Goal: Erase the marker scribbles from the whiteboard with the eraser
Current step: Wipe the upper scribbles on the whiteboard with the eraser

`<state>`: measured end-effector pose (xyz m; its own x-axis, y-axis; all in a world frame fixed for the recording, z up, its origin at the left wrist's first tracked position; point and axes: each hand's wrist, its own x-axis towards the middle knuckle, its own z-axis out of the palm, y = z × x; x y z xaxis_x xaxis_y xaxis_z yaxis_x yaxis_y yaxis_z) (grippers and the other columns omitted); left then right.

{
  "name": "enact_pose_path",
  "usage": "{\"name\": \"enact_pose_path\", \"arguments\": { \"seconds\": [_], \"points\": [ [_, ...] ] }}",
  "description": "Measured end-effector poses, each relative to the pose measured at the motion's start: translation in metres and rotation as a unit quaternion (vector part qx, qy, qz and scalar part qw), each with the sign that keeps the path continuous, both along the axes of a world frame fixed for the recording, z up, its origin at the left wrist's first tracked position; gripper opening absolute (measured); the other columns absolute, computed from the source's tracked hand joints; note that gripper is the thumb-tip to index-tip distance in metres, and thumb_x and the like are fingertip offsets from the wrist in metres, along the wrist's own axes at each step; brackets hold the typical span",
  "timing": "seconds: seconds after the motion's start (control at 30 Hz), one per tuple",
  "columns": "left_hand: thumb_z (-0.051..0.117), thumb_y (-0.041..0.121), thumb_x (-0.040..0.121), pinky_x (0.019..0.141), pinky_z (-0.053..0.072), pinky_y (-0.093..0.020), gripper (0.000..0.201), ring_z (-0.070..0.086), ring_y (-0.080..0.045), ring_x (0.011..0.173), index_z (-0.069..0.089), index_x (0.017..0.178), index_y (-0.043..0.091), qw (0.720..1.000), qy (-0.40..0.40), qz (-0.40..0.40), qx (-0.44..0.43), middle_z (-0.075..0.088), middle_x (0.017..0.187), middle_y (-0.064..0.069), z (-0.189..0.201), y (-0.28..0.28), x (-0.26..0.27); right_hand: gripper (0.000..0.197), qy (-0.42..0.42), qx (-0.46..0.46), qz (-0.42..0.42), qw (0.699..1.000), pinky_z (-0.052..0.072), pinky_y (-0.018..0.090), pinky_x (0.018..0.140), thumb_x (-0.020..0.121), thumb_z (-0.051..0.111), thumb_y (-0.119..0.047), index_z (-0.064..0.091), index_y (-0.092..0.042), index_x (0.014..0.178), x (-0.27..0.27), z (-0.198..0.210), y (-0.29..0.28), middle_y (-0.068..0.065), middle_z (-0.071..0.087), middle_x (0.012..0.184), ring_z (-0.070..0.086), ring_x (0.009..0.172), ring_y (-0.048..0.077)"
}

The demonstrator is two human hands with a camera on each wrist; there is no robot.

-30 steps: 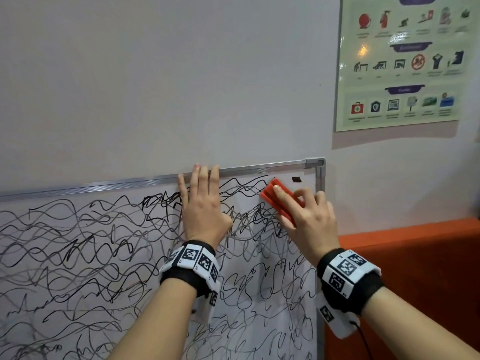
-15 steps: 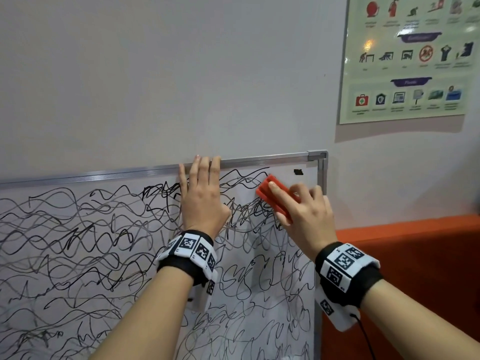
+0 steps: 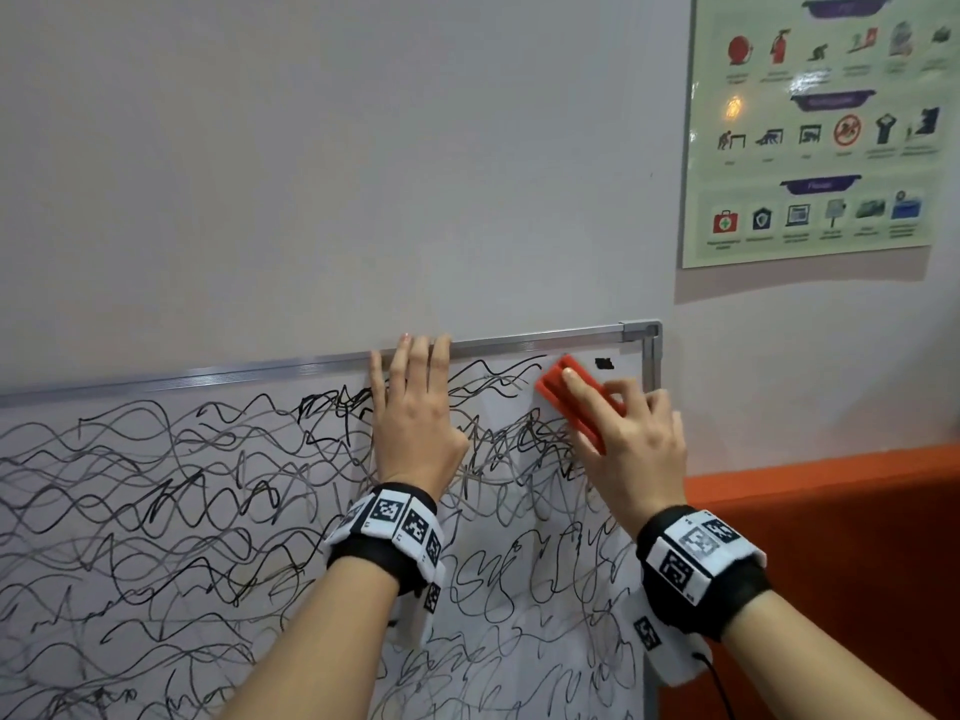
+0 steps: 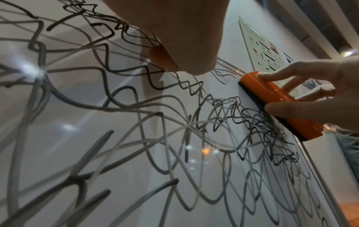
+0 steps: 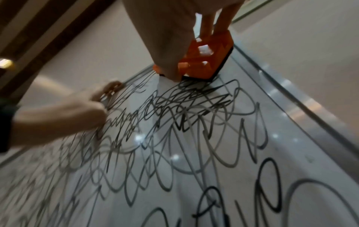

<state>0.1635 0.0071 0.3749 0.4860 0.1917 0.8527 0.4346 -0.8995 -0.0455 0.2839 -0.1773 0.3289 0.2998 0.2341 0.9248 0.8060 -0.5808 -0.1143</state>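
Presently, a white wall (image 3: 311,163) is recorded behind a metal-framed whiteboard (image 3: 519,343), whose top right corner serves as the landmark. Black marker scribbles (image 3: 182,485) are noted over nearly the whole board surface below and left of that corner; a small bare patch is seen just beneath the corner, with one short black mark (image 3: 602,363) inside it. An orange panel (image 3: 831,553) is observed below and right of the corner, and a green safety poster (image 3: 821,127) above and right of it. The left hand (image 3: 415,423) is laid flat against the board well left of the corner, fingers straight and together, fingertips reaching the top frame rail; nothing is held. The right hand (image 3: 628,449) is positioned just below and left of the corner, its fingers and thumb curled round the orange eraser (image 3: 566,394). The eraser is pressed with its dark felt face against the board, tilted diagonally, at the upper edge of the scribbles. Marker-patterned wristbands (image 3: 395,527) are worn on both wrists.
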Motion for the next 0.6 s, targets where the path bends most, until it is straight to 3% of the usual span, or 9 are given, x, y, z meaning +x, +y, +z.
{"name": "enact_pose_path", "arguments": {
  "seconds": [0.1, 0.23, 0.33, 0.47, 0.6],
  "points": [
    [0.051, 0.012, 0.051, 0.120, 0.013, -0.053, 0.096, 0.027, -0.028, 0.139, 0.033, 0.145, 0.011, 1.000, -0.010, 0.004, 0.001, 0.044, 0.141, -0.012, -0.001, -0.002, 0.002, 0.068, 0.026, 0.037, -0.009, 0.999, 0.043, 0.040, 0.068, 0.075, 0.083, -0.024, 0.057, -0.030, 0.137, 0.002, 0.002, -0.005, 0.007, 0.057, 0.109, 0.048, 0.083, 0.031],
    [0.050, 0.010, 0.050, 0.120, 0.011, -0.051, 0.096, 0.026, -0.029, 0.139, 0.034, 0.145, 0.010, 1.000, -0.020, 0.000, -0.003, 0.043, 0.142, -0.013, -0.001, -0.002, 0.004, 0.073, -0.032, -0.029, -0.012, 0.999, 0.042, 0.040, 0.068, 0.064, 0.088, -0.016, 0.063, -0.029, 0.131, 0.005, 0.002, -0.011, 0.007, 0.061, 0.111, 0.052, 0.084, 0.032],
    [0.048, 0.010, 0.050, 0.120, 0.010, -0.050, 0.096, 0.027, -0.030, 0.139, 0.033, 0.145, 0.010, 1.000, -0.020, -0.001, -0.006, 0.044, 0.142, -0.013, 0.000, -0.003, 0.003, 0.072, 0.000, 0.018, -0.026, 1.000, 0.042, 0.042, 0.070, 0.069, 0.085, -0.018, 0.058, -0.029, 0.135, 0.013, 0.010, -0.018, 0.010, 0.059, 0.115, 0.053, 0.086, 0.034],
    [0.053, 0.009, 0.050, 0.120, 0.011, -0.050, 0.097, 0.028, -0.030, 0.139, 0.034, 0.144, 0.009, 1.000, -0.012, 0.006, -0.010, 0.044, 0.142, -0.013, 0.000, -0.004, 0.003, 0.075, -0.044, -0.059, -0.001, 0.997, 0.041, 0.041, 0.069, 0.065, 0.088, -0.018, 0.059, -0.028, 0.134, 0.001, -0.004, -0.009, 0.009, 0.060, 0.118, 0.052, 0.086, 0.034],
    [0.058, 0.007, 0.049, 0.121, 0.005, -0.044, 0.099, 0.027, -0.031, 0.141, 0.035, 0.146, 0.009, 1.000, -0.006, 0.003, -0.024, 0.042, 0.144, -0.013, 0.001, -0.007, 0.002, 0.066, 0.004, 0.027, -0.009, 1.000, 0.039, 0.041, 0.070, 0.075, 0.083, -0.022, 0.059, -0.027, 0.136, 0.006, -0.002, -0.007, 0.009, 0.059, 0.118, 0.050, 0.088, 0.033]
  ]
}}
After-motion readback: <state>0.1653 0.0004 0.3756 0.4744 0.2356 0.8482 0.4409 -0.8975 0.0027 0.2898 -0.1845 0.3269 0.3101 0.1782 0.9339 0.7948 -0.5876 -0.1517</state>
